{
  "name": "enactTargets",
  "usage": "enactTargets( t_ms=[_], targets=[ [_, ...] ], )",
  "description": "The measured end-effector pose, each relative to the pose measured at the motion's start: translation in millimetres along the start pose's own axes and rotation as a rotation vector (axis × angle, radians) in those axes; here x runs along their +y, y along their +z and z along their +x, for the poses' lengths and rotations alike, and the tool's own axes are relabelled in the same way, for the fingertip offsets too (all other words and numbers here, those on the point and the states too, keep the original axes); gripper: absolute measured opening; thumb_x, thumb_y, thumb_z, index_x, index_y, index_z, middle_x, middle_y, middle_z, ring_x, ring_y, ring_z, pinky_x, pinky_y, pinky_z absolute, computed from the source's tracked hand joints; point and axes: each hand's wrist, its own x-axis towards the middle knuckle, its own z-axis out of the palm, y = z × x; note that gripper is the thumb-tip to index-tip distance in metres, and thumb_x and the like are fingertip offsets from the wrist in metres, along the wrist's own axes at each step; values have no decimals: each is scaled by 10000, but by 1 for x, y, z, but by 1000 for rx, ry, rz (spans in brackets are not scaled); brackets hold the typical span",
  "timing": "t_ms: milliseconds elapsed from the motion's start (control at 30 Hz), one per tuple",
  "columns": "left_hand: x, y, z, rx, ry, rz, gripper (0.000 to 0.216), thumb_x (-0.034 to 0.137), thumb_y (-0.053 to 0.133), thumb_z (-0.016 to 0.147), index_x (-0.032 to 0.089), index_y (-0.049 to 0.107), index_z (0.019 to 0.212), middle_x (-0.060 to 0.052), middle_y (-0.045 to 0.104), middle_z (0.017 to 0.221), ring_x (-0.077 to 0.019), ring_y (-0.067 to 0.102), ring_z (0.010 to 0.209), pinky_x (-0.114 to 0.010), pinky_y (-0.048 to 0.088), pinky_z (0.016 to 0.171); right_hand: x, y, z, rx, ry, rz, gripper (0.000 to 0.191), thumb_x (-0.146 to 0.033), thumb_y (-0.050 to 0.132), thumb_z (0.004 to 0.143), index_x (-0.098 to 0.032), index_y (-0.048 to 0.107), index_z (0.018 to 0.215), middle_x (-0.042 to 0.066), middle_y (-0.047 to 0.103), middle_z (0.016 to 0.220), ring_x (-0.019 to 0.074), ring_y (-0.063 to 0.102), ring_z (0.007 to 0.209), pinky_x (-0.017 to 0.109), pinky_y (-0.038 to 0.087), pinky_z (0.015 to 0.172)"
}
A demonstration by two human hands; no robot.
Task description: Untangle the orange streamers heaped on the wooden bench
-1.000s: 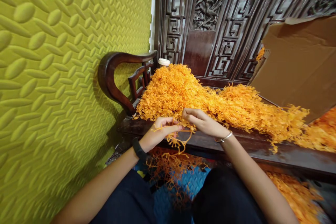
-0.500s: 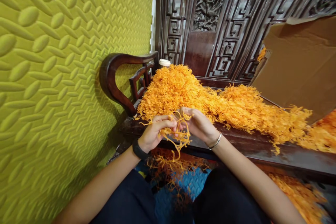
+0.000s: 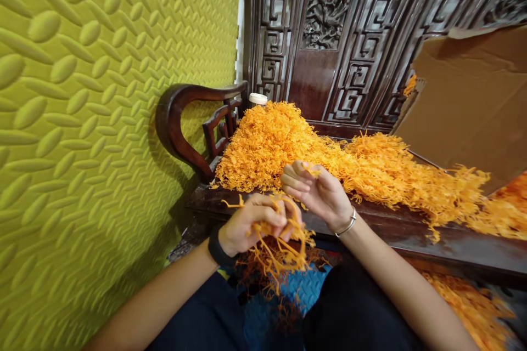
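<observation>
Orange strings [image 3: 284,258] hang from the left hand [image 3: 255,222], its fingers closed round them. The right hand [image 3: 321,194] is loosely curled, with a small bit [image 3: 312,171] near its thumb; I can't tell if it's pinched. Thin, tangled strings might knot or snap if pulled hard. The surface's [image 3: 403,227] edge is near the hands, the pile [image 3: 267,142] just past them. Left of them is open room, then the wall [image 3: 82,120].
</observation>
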Motion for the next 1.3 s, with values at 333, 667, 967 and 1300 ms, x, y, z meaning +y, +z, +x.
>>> enactTargets(
  t_ms=[333, 667, 967, 1300],
  targets=[
    [-1, -18, 12, 422, -2, -60, 179, 287, 575, 786, 145, 683, 784, -42, 691, 879, -121, 620, 672, -271, 494, 707, 5, -81, 21, 735, -356, -1005, 250, -399, 600, 735, -159, 591, 668, -15, 495, 566, 106, 441, 524, 255, 368, 522],
    [-5, -21, 15, 466, -19, -78, 156, 266, 564, 798, 161, 676, 771, -35, 702, 841, -129, 631, 793, -248, 490, 767, 9, -103, 27, 770, -212, -1332, 225, -248, 577, 714, -107, 684, 851, 80, 677, 688, 177, 609, 560, 335, 482, 644],
    [-6, -26, 12, 530, -96, 79, 218, 348, 562, 800, 159, 672, 807, -41, 668, 929, -141, 589, 850, -248, 433, 776, -3, -50, 11, 271, -452, -1277, 170, -250, 531, 841, -201, 655, 946, 75, 647, 1020, 179, 590, 963, 331, 473, 804],
    [-4, -22, 6, 320, -23, 132, 310, 446, 598, 755, 154, 666, 832, -38, 656, 796, -133, 572, 733, -242, 430, 671, 0, -6, -4, -262, -213, -1403, 218, -373, 597, 822, -169, 648, 881, 14, 584, 723, 101, 501, 637, 239, 390, 598]
  ],
)
